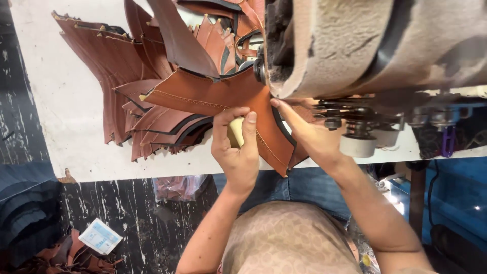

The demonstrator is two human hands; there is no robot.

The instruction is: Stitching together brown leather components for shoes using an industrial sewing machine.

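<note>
Head view: left hand (236, 147) pinches the brown leather piece (213, 94) on the white table (66, 101); right hand (309, 134) presses its edge, fingers together, probably at the sewing machine (355, 45); feed it flat and steadily

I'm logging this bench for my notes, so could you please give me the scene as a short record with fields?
Left hand: the left hand pinches the brown leather piece by its lower edge.
Right hand: the right hand touches the same piece beside the machine.
Pile: a stack of leather pieces lies on the white table.
Floor: a small white packet lies among leather scraps.
</note>
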